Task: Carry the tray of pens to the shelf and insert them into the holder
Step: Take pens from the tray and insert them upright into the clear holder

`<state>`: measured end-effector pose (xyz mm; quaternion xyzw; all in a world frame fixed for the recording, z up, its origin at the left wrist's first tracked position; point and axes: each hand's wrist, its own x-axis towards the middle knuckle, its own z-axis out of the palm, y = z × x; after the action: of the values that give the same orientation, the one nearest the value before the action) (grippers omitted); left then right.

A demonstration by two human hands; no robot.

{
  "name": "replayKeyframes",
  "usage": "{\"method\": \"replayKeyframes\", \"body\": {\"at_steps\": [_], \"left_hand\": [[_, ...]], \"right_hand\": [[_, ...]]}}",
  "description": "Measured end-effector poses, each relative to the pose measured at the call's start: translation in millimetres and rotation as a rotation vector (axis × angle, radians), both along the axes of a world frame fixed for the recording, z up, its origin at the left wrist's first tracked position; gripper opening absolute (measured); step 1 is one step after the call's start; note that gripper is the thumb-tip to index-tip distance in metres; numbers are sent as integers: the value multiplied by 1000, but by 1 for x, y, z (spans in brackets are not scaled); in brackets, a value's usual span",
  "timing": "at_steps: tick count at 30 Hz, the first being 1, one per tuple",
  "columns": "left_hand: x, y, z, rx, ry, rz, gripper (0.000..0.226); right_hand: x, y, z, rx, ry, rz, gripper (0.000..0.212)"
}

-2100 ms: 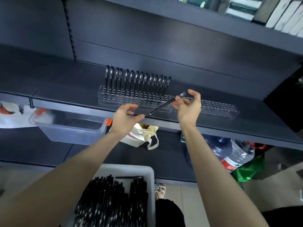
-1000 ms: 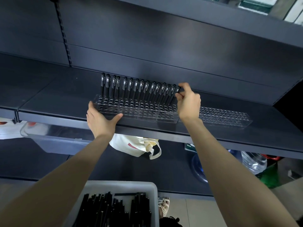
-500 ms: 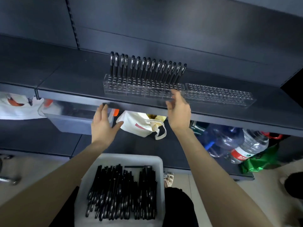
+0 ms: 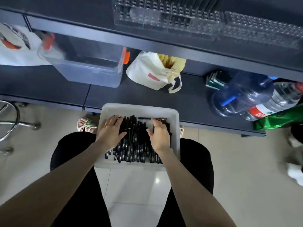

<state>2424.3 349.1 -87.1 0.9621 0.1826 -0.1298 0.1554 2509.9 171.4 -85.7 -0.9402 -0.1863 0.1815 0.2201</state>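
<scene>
Soft, even light falls brightest on the white tray (image 4: 139, 108) and on the pale floor tile (image 4: 131, 185) just below it, which carries a small white glare spot. Above the tray the dark shelf (image 4: 180, 46) stays dim and the clear holder (image 4: 164, 22) is smeared by blur. Far from the tray, straight edges bow.

Both arms reach forward and down, bare to past the elbow. Left forearm (image 4: 65, 174) runs in from lower left, right forearm (image 4: 188, 177) from lower right, converging toward the middle. Left hand (image 4: 111, 131): palm down, fingers extended forward and slightly spread, thumb angled inward. Right hand (image 4: 159, 135): palm down, fingers forward and close together, thumb out to the left. Hands level with each other, apart, neither gripping anything.
</scene>
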Motion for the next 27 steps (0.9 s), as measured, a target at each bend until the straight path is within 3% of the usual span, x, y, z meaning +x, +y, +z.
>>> {"method": "replayKeyframes", "body": {"at_steps": [3, 10, 20, 27], "left_hand": [[-14, -1, -22, -32, 107, -19, 67], [-21, -8, -46, -338, 259, 156, 67], [-19, -11, -51, -378, 253, 214, 62], [-7, -11, -20, -536, 55, 340, 52]], "right_hand": [[-17, -2, -28, -41, 112, -1, 47], [-29, 9, -62, -17, 384, -179, 59], [-34, 18, -71, 64, 428, -364, 30], [-15, 4, -38, 227, 447, -309, 23]]}}
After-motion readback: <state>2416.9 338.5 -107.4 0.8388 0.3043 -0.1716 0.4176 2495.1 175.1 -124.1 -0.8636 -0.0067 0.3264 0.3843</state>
